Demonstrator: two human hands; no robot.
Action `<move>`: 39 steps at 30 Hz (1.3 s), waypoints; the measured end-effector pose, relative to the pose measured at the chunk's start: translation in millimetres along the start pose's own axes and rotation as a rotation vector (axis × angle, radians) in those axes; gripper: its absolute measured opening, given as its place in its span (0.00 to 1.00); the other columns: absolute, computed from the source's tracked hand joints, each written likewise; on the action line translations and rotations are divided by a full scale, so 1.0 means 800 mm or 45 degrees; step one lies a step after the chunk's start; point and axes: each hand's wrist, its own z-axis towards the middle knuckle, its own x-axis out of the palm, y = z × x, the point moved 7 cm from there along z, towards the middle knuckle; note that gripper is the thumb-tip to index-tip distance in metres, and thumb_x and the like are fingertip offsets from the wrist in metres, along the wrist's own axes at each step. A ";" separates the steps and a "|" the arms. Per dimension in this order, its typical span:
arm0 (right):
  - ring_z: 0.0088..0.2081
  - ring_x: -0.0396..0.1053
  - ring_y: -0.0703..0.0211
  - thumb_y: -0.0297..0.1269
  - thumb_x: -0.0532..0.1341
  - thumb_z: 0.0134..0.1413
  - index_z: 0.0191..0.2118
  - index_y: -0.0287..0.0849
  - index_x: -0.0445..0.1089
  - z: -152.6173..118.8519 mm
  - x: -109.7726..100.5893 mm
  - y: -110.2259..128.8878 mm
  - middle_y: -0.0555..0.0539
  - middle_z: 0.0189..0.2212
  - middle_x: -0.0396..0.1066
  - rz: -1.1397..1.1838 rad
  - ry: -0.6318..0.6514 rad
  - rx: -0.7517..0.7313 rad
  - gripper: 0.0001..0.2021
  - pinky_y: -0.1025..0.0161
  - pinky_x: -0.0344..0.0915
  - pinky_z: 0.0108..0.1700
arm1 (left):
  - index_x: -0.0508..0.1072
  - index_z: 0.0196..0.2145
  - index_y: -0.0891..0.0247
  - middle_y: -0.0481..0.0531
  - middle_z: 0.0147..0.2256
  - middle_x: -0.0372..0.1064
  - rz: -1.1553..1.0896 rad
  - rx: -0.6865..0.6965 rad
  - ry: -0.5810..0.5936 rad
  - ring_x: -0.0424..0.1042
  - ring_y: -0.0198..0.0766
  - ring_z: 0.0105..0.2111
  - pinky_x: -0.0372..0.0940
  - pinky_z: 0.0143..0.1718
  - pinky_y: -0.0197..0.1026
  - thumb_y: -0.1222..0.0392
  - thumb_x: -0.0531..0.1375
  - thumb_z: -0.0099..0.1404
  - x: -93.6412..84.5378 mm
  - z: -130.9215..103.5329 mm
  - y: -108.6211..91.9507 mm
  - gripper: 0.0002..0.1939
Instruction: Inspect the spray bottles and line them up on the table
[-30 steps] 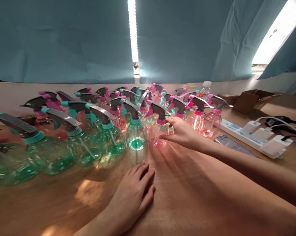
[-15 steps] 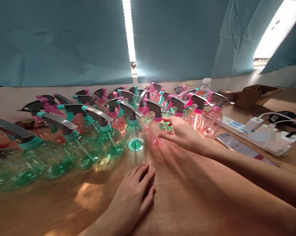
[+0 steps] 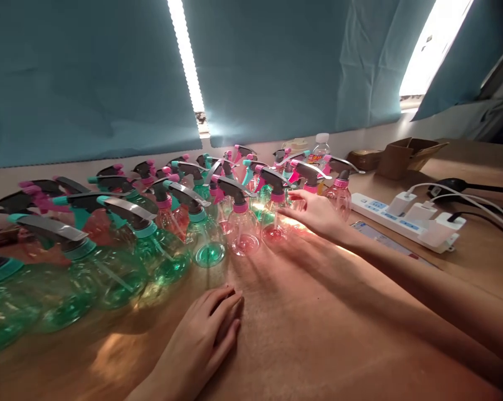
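Note:
Near the front of the rows, my right hand (image 3: 314, 213) reaches beside a pink spray bottle (image 3: 275, 233) with a grey and pink trigger head. Its thumb overlaps the bottle's side and its fingers are spread; whether they touch the bottle is hard to tell. Another pink spray bottle (image 3: 243, 236) stands to the left, followed by a green one (image 3: 207, 245). More green spray bottles (image 3: 116, 278) continue along the left front. My left hand (image 3: 197, 331) lies palm down on the wooden table (image 3: 301, 328), fingers extended, holding nothing.
Several pink and green bottles crowd behind the front row, near the wall. A phone (image 3: 391, 242) and a white power strip (image 3: 402, 220) with plugged-in chargers lie right of my right hand. An open cardboard box (image 3: 405, 157) and a capped clear bottle (image 3: 321, 147) stand farther back.
My right hand has shifted from the left pink bottle to the pink one on its right. The view has turned rightward. My left hand stays on the table.

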 end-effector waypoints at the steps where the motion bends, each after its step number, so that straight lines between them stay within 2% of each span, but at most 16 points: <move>1: 0.50 0.72 0.41 0.56 0.63 0.51 0.56 0.36 0.67 0.004 0.006 0.001 0.36 0.51 0.73 0.018 0.007 -0.012 0.33 0.49 0.68 0.48 | 0.66 0.55 0.58 0.57 0.54 0.66 -0.013 0.001 -0.009 0.68 0.47 0.52 0.68 0.52 0.49 0.61 0.52 0.72 0.000 0.002 -0.001 0.16; 4: 0.51 0.71 0.40 0.56 0.64 0.49 0.57 0.33 0.66 0.013 0.018 0.005 0.34 0.53 0.72 0.042 0.008 -0.023 0.36 0.50 0.68 0.49 | 0.66 0.55 0.58 0.56 0.52 0.67 -0.047 0.012 -0.037 0.69 0.46 0.51 0.68 0.52 0.48 0.61 0.53 0.72 0.001 0.008 -0.006 0.15; 8: 0.51 0.71 0.39 0.52 0.65 0.50 0.55 0.32 0.68 0.018 0.024 0.010 0.32 0.52 0.72 0.029 0.019 -0.039 0.33 0.50 0.67 0.50 | 0.65 0.55 0.59 0.56 0.51 0.67 -0.104 0.010 -0.056 0.70 0.45 0.50 0.68 0.51 0.46 0.63 0.52 0.72 0.005 0.021 -0.013 0.15; 11: 0.51 0.71 0.39 0.54 0.65 0.50 0.52 0.32 0.70 0.013 0.021 0.012 0.32 0.51 0.72 0.023 0.041 -0.053 0.31 0.50 0.66 0.50 | 0.65 0.54 0.60 0.56 0.50 0.67 -0.143 0.014 -0.067 0.70 0.45 0.49 0.68 0.50 0.46 0.64 0.53 0.71 0.008 0.032 -0.019 0.15; 15: 0.50 0.71 0.38 0.58 0.65 0.48 0.52 0.32 0.70 -0.016 -0.003 0.015 0.32 0.50 0.72 0.020 0.078 -0.058 0.34 0.50 0.67 0.46 | 0.65 0.54 0.59 0.55 0.49 0.67 -0.181 0.026 -0.065 0.70 0.44 0.48 0.68 0.50 0.45 0.65 0.53 0.70 0.009 0.040 -0.028 0.15; 17: 0.42 0.74 0.42 0.59 0.64 0.48 0.53 0.43 0.70 -0.039 -0.016 0.020 0.41 0.43 0.76 0.042 0.174 -0.121 0.31 0.52 0.68 0.39 | 0.65 0.54 0.59 0.55 0.49 0.67 -0.184 0.022 -0.064 0.70 0.44 0.48 0.68 0.50 0.45 0.65 0.53 0.70 0.010 0.041 -0.029 0.15; 18: 0.41 0.73 0.45 0.58 0.64 0.49 0.53 0.47 0.70 -0.049 -0.024 0.022 0.44 0.41 0.76 0.072 0.211 -0.161 0.29 0.54 0.67 0.38 | 0.65 0.53 0.58 0.55 0.49 0.67 -0.184 0.019 -0.070 0.70 0.44 0.47 0.68 0.49 0.45 0.64 0.53 0.70 0.009 0.040 -0.029 0.15; 20: 0.43 0.71 0.44 0.59 0.66 0.45 0.46 0.47 0.72 -0.064 -0.043 0.021 0.43 0.43 0.73 0.072 0.160 -0.166 0.26 0.53 0.66 0.41 | 0.65 0.53 0.58 0.55 0.48 0.67 -0.187 0.012 -0.083 0.71 0.44 0.47 0.68 0.49 0.45 0.63 0.53 0.71 0.009 0.039 -0.027 0.14; 22: 0.47 0.69 0.44 0.57 0.68 0.43 0.46 0.46 0.71 -0.070 -0.050 0.017 0.43 0.45 0.71 0.175 0.167 -0.132 0.27 0.51 0.65 0.45 | 0.65 0.53 0.57 0.55 0.48 0.68 -0.194 -0.002 -0.093 0.71 0.44 0.46 0.69 0.48 0.46 0.62 0.53 0.71 0.008 0.038 -0.025 0.14; 25: 0.46 0.69 0.49 0.51 0.69 0.45 0.53 0.46 0.65 -0.067 -0.037 0.019 0.45 0.43 0.71 0.580 0.364 -0.100 0.30 0.53 0.65 0.46 | 0.64 0.53 0.57 0.55 0.47 0.69 -0.196 -0.034 -0.085 0.72 0.45 0.44 0.70 0.46 0.46 0.60 0.53 0.71 0.008 0.038 -0.022 0.14; 27: 0.39 0.71 0.54 0.48 0.70 0.43 0.55 0.44 0.63 -0.059 -0.024 0.025 0.47 0.37 0.71 0.827 0.457 -0.082 0.33 0.57 0.66 0.40 | 0.64 0.53 0.57 0.55 0.47 0.69 -0.191 -0.052 -0.074 0.72 0.45 0.44 0.70 0.46 0.46 0.60 0.53 0.70 0.008 0.039 -0.021 0.14; 30: 0.33 0.69 0.59 0.46 0.70 0.44 0.52 0.42 0.65 -0.048 -0.012 0.035 0.48 0.35 0.70 0.975 0.466 -0.094 0.29 0.61 0.65 0.32 | 0.64 0.52 0.58 0.55 0.47 0.68 -0.182 -0.075 -0.060 0.72 0.45 0.45 0.70 0.46 0.46 0.60 0.53 0.70 0.007 0.040 -0.020 0.13; 34: 0.45 0.70 0.54 0.38 0.66 0.48 0.46 0.43 0.69 -0.045 -0.003 0.051 0.43 0.47 0.71 1.048 0.435 -0.194 0.18 0.62 0.65 0.36 | 0.64 0.53 0.59 0.56 0.49 0.67 -0.171 -0.079 -0.062 0.71 0.45 0.48 0.69 0.49 0.47 0.61 0.54 0.70 0.008 0.040 -0.019 0.14; 39: 0.43 0.71 0.56 0.33 0.62 0.49 0.40 0.42 0.70 -0.049 0.002 0.058 0.46 0.41 0.74 1.115 0.391 -0.277 0.10 0.65 0.63 0.32 | 0.63 0.55 0.57 0.56 0.51 0.65 -0.165 -0.062 -0.092 0.69 0.46 0.50 0.68 0.50 0.47 0.60 0.54 0.70 0.012 0.039 -0.016 0.16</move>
